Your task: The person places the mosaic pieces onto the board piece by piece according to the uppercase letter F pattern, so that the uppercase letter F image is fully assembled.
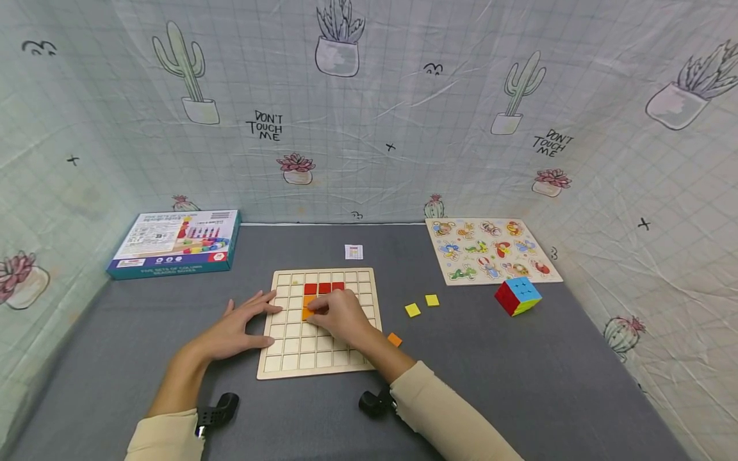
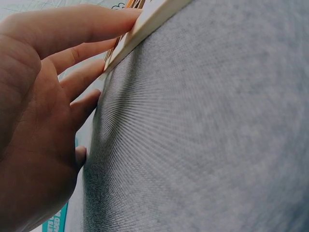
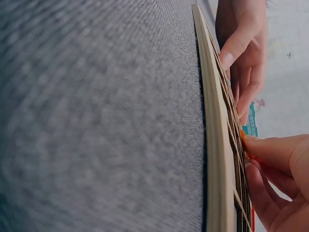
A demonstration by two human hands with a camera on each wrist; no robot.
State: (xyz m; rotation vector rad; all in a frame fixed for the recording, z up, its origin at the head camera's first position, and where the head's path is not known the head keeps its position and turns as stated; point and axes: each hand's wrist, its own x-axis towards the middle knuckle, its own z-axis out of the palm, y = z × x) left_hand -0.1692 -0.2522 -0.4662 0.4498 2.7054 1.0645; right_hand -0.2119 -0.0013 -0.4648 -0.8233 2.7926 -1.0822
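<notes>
Head view: the right hand [image 1: 346,317] is pinching an orange tile [image 1: 306,315] between thumb and fingertips, low over the board [image 1: 291,363]; whether it is lying flush in its cell, I cannot tell. The tile is sitting right at the fingertips, left of the palm, just on the near side of the upper orange tile [image 1: 309,299]. Seating it well is probably calling for a light hold on its edges, squaring it to the grid and pressing evenly without nudging that neighbour or the red tiles [image 1: 311,288] beyond. The left hand [image 1: 236,330] is resting, fingers spread, on the board's left edge; it should be bracing gently against any slide. Farther out, a loose orange tile [image 1: 394,339] is lying beside the right forearm, with yellow tiles [image 1: 412,310] beyond it.
</notes>
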